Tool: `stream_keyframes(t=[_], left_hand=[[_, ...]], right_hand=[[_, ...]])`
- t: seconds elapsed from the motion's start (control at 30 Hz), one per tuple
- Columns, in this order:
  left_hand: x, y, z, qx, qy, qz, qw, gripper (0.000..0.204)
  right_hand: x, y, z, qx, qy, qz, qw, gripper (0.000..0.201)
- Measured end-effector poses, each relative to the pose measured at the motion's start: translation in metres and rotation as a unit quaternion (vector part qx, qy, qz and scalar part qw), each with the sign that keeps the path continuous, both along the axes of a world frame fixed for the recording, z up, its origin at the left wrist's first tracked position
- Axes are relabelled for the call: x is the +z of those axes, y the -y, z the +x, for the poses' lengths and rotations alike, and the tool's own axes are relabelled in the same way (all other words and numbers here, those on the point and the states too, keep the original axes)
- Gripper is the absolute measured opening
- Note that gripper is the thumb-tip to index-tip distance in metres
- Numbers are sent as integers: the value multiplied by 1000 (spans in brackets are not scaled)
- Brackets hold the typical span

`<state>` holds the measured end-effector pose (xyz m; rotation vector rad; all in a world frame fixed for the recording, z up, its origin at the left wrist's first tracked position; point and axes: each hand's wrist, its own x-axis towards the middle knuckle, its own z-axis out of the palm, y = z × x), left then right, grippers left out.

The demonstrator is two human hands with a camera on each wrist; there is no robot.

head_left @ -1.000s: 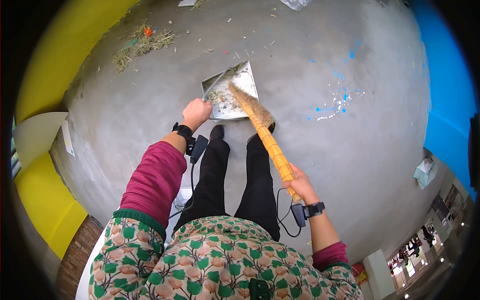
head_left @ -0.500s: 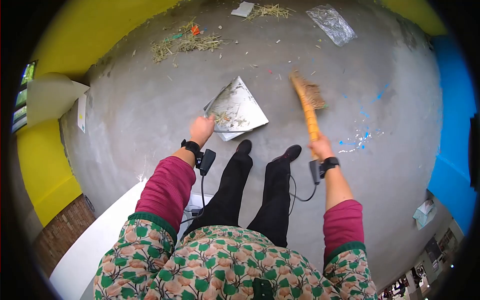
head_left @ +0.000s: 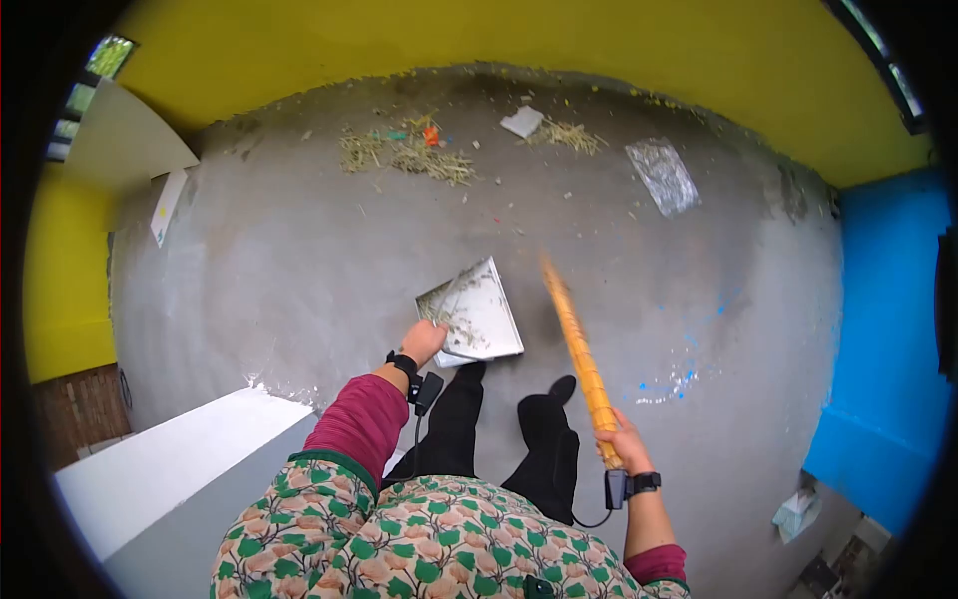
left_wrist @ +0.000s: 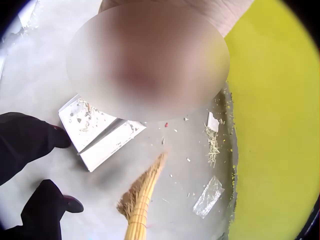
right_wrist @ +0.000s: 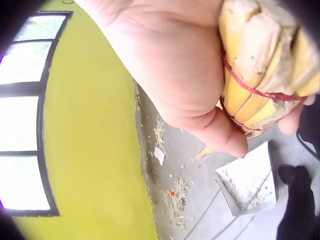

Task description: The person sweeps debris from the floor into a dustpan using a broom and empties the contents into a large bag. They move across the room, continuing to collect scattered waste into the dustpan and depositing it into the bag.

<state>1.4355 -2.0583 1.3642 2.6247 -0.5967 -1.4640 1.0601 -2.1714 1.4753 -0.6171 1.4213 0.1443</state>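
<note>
My left hand (head_left: 426, 342) grips the thin handle of a white metal dustpan (head_left: 492, 317), in front of my left foot. Bits of straw and dirt lie in the pan, also seen in the right wrist view. A blurred patch hides much of the left hand (left_wrist: 220, 15) in its own wrist view. My right hand (head_left: 624, 444) holds a yellow straw broom (head_left: 581, 364) by its bound handle end. The broom's brush (left_wrist: 135, 192) points forward over the floor, to the right of the dustpan and apart from it. Red cord rings the handle (right_wrist: 250, 95) beside my palm.
Ahead lie straw piles (head_left: 429, 163) with an orange scrap (head_left: 431, 136), a white piece (head_left: 522, 122) and a clear plastic sheet (head_left: 663, 177). Yellow (head_left: 499, 35) and blue (head_left: 888, 319) walls border the floor. A white block (head_left: 190, 464) stands at left; blue paint spots (head_left: 684, 381) mark the right.
The broom has swung from over the dustpan out to its right. The dustpan has turned a little in my left hand's grip. The head view has tilted up, showing more of the far wall.
</note>
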Motion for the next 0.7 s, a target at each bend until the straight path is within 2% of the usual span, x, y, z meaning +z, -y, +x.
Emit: stream_keyframes(t=[0.07,0.13,0.2,0.27,0.3,0.37,0.4,0.43,0.57,0.6,0.7], left_hand=[[14,6,0,-12,30,4,999,46],[27,10,-1,-15,51,-19,998,45],[39,12,-5,-18,64,-36,997,45],[53,17,-11,0,97,-34,995,45],[65,21,-18,19,103,-10,994,44],[84,23,-33,36,115,17,993,43],[89,21,-38,57,120,10,991,44],[94,20,-44,78,123,2,989,44],[108,14,-58,143,119,-12,983,45],[112,15,-62,160,120,-14,980,44],[113,15,-67,201,125,-39,971,42]], right_hand=[[0,28,-26,11,-45,-8,999,59],[-22,56,-55,0,-35,-20,999,35],[-54,83,-76,-89,-8,-19,996,19],[-115,109,-103,-182,-16,32,983,18],[-130,122,-97,-168,4,37,985,18],[-147,136,-98,-287,-38,147,946,18],[-155,141,-95,-266,-40,168,948,18],[-159,145,-94,-263,-33,167,950,18],[-137,164,-65,-180,114,215,953,16],[-112,170,-57,-175,174,223,943,15],[-98,184,-52,-186,223,253,923,19]])
